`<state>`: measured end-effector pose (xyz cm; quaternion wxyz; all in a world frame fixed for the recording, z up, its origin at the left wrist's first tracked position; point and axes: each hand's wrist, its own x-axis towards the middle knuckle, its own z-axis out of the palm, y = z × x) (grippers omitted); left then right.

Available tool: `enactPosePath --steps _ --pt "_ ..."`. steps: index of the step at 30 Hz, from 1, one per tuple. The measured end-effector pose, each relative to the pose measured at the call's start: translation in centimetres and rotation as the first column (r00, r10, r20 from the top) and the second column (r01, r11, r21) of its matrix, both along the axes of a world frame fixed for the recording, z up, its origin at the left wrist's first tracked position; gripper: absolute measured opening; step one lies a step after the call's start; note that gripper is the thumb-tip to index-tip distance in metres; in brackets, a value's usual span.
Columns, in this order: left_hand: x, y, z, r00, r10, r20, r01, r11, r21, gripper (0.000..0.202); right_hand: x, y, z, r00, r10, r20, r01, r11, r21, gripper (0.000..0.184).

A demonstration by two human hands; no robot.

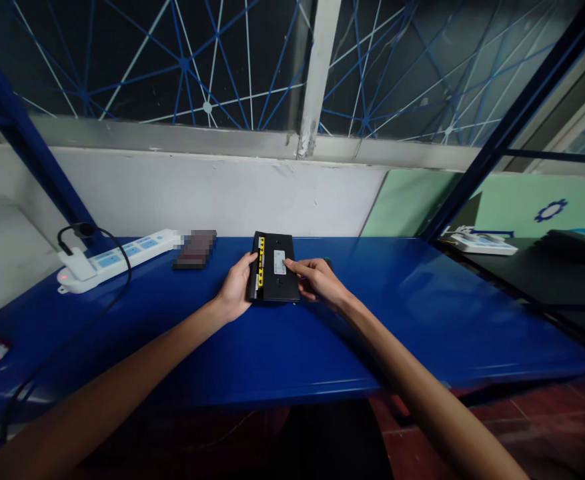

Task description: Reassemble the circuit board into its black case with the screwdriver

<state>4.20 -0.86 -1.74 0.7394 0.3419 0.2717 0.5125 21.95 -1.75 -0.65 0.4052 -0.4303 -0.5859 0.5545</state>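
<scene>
A black network router [273, 283] is held between both hands above the blue table, its underside with a white label [279, 263] facing up. A row of yellow ports runs along its left side. My left hand [235, 288] grips the left edge, thumb near the ports and the other fingers hidden beneath. On the right, my right hand [317, 279] is closed at the opposite edge, its thumb tip by the label and its fingers curled at the side. Behind that hand a small dark object barely shows; I cannot make out its kind.
A white power strip [137, 249] with a plugged-in adapter and black cable [126, 280] lies on the blue table [437, 313] at the left. Beside it is a dark, blurred-out flat object [195, 250]. Blue frame posts rise at both sides; a wall and window stand behind.
</scene>
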Motion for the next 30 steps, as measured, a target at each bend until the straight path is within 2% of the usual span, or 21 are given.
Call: enactPosePath --steps 17,24,30 --pt "0.01 -0.05 -0.01 0.998 -0.054 -0.044 0.053 0.998 -0.036 0.04 -0.14 -0.13 0.11 1.0 -0.013 -0.009 0.012 0.999 -0.036 0.045" --pt "0.34 -0.3 0.09 0.997 0.059 -0.045 -0.06 0.998 -0.003 0.02 -0.05 -0.08 -0.18 1.0 -0.016 0.01 0.016 0.999 -0.029 0.044" --pt "0.44 -0.43 -0.16 0.989 0.103 -0.103 -0.1 0.995 0.031 0.021 -0.31 -0.05 -0.43 0.999 -0.026 0.022 0.027 1.0 -0.015 0.044"
